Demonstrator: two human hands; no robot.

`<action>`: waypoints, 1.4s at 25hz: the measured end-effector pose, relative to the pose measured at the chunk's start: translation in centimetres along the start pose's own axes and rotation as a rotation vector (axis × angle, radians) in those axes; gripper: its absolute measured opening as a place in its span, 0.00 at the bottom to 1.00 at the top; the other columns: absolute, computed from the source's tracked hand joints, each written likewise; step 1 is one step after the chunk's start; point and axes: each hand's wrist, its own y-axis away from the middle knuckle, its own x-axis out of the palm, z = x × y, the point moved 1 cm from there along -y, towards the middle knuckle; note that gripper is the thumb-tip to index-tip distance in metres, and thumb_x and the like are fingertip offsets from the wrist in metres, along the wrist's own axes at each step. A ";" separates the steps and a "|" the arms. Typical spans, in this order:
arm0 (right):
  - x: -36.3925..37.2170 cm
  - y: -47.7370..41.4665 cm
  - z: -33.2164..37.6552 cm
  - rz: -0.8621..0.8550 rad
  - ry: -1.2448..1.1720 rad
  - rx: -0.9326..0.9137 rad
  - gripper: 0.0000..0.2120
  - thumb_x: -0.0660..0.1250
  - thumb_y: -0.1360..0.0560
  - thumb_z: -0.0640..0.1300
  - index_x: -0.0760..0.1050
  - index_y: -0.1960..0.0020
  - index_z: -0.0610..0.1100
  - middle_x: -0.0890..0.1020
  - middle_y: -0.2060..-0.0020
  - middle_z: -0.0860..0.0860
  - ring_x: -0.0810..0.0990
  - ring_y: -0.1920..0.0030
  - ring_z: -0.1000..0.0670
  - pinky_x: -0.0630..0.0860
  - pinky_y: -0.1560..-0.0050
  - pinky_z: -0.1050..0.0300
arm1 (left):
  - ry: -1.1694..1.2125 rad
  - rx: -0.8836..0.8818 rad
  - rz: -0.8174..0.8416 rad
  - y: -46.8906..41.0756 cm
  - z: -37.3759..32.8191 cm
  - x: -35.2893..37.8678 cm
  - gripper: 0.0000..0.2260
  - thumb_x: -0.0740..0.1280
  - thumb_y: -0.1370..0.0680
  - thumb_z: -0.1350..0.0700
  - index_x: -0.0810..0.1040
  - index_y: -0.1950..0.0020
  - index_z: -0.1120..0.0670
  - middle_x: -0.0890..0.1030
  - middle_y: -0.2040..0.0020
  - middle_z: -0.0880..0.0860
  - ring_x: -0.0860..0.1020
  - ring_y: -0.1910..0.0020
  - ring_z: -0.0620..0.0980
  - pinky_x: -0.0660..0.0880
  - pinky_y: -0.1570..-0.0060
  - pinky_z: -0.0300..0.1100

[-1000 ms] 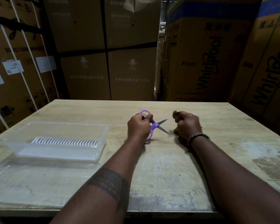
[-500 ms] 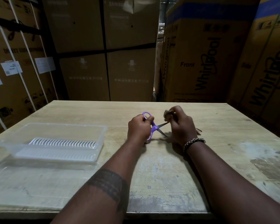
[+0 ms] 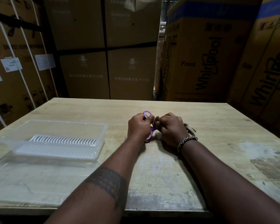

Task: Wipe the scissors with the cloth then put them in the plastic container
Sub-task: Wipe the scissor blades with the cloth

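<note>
My left hand (image 3: pixel 140 126) grips the purple-handled scissors (image 3: pixel 147 114) by the handles, at the middle of the wooden table (image 3: pixel 217 123). Only a handle loop above my fingers and a purple strip below them show; the blades are hidden. My right hand (image 3: pixel 172 129) is closed on a small brownish cloth (image 3: pixel 191 129), pressed right against the left hand where the blades lie. A bit of the cloth pokes out between the hands and behind my right wrist. The clear plastic container (image 3: pixel 103 131) with a white slotted insert stands to the left, apart from both hands.
The container's clear lid (image 3: pixel 10 168) lies flat at the near left, in front of the container. Tall cardboard boxes (image 3: pixel 200 62) wall in the table at the back and both sides. The table's near edge runs below my forearms.
My right hand with the cloth has moved left along the blades up to my left hand. The open blades seen earlier are now covered.
</note>
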 end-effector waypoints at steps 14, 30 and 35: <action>-2.9 0.9 -7.6 -0.198 -0.125 0.477 0.12 0.63 0.18 0.47 0.81 0.56 0.46 0.84 0.60 0.43 0.80 0.58 0.42 0.70 0.60 0.53 | 0.063 -0.070 0.018 -0.1 -0.1 -0.3 0.15 0.70 0.19 0.49 0.82 0.63 0.53 0.83 0.66 0.59 0.81 0.66 0.59 0.76 0.66 0.48; -0.3 0.1 -0.3 0.013 0.002 0.092 0.12 0.65 0.20 0.51 0.83 0.55 0.47 0.84 0.62 0.48 0.78 0.60 0.45 0.68 0.60 0.53 | -0.035 0.015 0.030 0.3 -0.4 0.0 0.16 0.70 0.21 0.47 0.81 0.58 0.60 0.80 0.67 0.57 0.77 0.66 0.57 0.80 0.60 0.57; -0.3 -0.1 -0.8 -0.046 -0.074 0.267 0.09 0.64 0.20 0.43 0.83 0.53 0.45 0.85 0.60 0.44 0.81 0.58 0.42 0.73 0.60 0.53 | -0.054 0.003 0.040 0.2 -0.3 0.0 0.16 0.70 0.20 0.47 0.83 0.59 0.58 0.82 0.66 0.57 0.78 0.67 0.58 0.80 0.61 0.57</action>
